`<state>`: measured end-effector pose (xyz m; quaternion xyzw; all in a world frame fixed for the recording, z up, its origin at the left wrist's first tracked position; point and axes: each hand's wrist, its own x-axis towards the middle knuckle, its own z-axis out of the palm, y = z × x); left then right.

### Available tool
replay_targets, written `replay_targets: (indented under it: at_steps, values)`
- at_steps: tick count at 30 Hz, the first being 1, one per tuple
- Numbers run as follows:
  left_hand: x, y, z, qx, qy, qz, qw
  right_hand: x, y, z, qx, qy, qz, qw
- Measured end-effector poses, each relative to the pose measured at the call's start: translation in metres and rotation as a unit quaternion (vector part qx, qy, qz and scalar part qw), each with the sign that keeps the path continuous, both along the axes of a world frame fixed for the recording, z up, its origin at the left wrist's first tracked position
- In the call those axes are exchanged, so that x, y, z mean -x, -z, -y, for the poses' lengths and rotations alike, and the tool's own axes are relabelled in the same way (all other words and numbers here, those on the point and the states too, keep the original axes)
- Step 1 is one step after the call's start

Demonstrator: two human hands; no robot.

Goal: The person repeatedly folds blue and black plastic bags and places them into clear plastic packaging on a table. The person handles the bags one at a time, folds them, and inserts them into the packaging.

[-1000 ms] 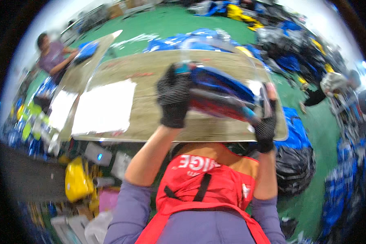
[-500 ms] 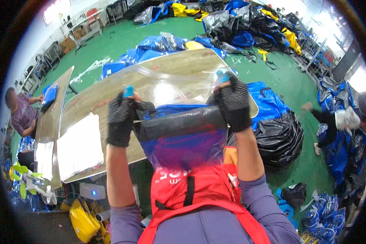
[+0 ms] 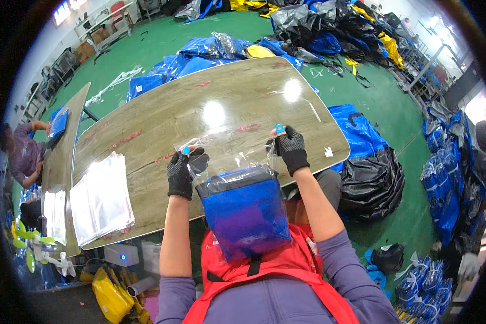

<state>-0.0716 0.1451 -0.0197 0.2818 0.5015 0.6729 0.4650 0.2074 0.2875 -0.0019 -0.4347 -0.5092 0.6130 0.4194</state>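
Note:
A clear plastic bag (image 3: 232, 154) hangs between my hands, with a folded blue and black item (image 3: 242, 208) inside it, low against my red apron. My left hand (image 3: 181, 171), in a black dotted glove with a light blue cover on a bare fingertip, pinches the bag's upper left edge. On the other side my right hand (image 3: 291, 151), gloved the same way, grips the upper right edge. Both hands are closed, at the near edge of a wood-patterned table (image 3: 162, 113).
Clear plastic bags (image 3: 100, 197) lie stacked at the table's left. Left of that stands another table (image 3: 65, 146), where a person (image 3: 24, 154) handles a blue packet (image 3: 58, 125). Blue and black bundles (image 3: 370, 175) sit on the floor right; a small green-bladed fan (image 3: 35, 243) stands lower left.
The bag and its folded contents have dropped closer to my body, and both hands have moved down and nearer together. The person at right is largely out of view.

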Motion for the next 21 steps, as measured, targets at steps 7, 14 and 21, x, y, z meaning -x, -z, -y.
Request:
replay_targets:
  at_steps: [7, 14, 21]
  values:
    - [-0.008, -0.027, 0.002, -0.080, 0.059, 0.061, 0.993, 0.099, -0.081, 0.032, -0.571, -0.232, 0.227, 0.754]
    - [-0.002, -0.054, 0.016, -0.031, 0.077, -0.100, 0.992, 0.150, -0.057, -0.018, -0.596, -0.352, 0.329, 0.643]
    - [0.020, -0.032, 0.015, 0.043, -0.001, -0.023, 0.999, 0.028, -0.117, -0.134, -0.196, 0.089, 0.363, 0.907]
